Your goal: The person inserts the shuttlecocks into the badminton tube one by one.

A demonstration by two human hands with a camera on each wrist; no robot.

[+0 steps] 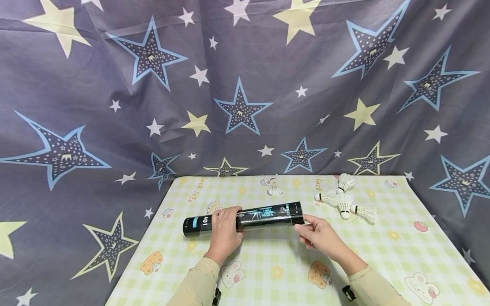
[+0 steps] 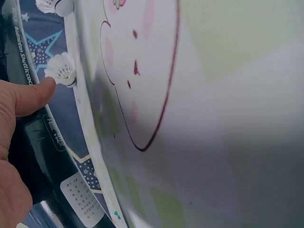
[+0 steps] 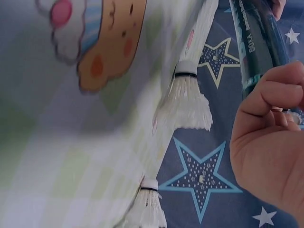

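A black shuttlecock tube [image 1: 268, 217] with blue and white print lies sideways across the table, its right end slightly higher in the head view. My left hand [image 1: 225, 231] grips it left of the middle, fingers over the top. In the left wrist view, the thumb lies along the tube [image 2: 38, 156], near a white printed label. At the tube's right end, the thumb and curled fingers of my right hand [image 1: 319, 236] pinch the rim. Something small and whitish shows beside these fingertips in the right wrist view, mostly hidden by the hand.
Several white shuttlecocks [image 1: 345, 205] lie in a loose cluster at the back right. Another shuttlecock [image 1: 274, 187] rests near the back edge, behind the tube. A green checked cloth [image 1: 268, 280] covers the table, and a dark star-printed curtain [image 1: 252, 59] hangs behind it.
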